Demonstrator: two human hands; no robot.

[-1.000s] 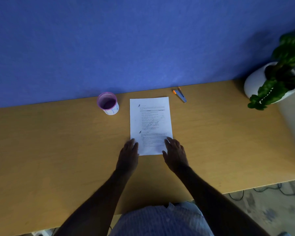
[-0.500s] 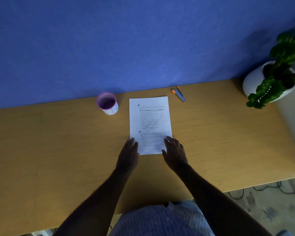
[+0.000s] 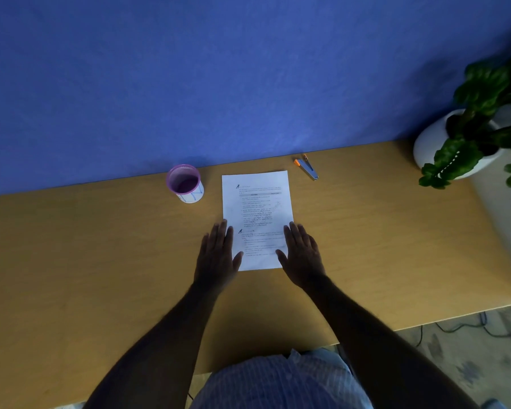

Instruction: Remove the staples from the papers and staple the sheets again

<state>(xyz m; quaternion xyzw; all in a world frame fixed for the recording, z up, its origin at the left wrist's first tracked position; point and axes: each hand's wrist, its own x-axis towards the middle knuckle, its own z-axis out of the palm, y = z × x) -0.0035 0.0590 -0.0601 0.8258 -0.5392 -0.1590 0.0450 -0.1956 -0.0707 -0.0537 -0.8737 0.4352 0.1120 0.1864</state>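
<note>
Papers (image 3: 257,214) lie flat on the table (image 3: 101,261); your left hand (image 3: 217,255) and right hand (image 3: 303,255) rest spread, empty, at their edges. Steady them before reaching for the stapler (image 3: 307,168).

papers (image 3: 257,214): print too small to read, staple not discernible | plant (image 3: 490,113): cut off right

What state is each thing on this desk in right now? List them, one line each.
papers: flat on the desk, printed side up.
stapler: lying closed near the wall, untouched.
cup: upright, open-topped; contents unclear.
potted plant: upright at the desk's right end.
left hand: open, flat, on the papers' left edge.
right hand: open, flat, on their right edge.
</note>
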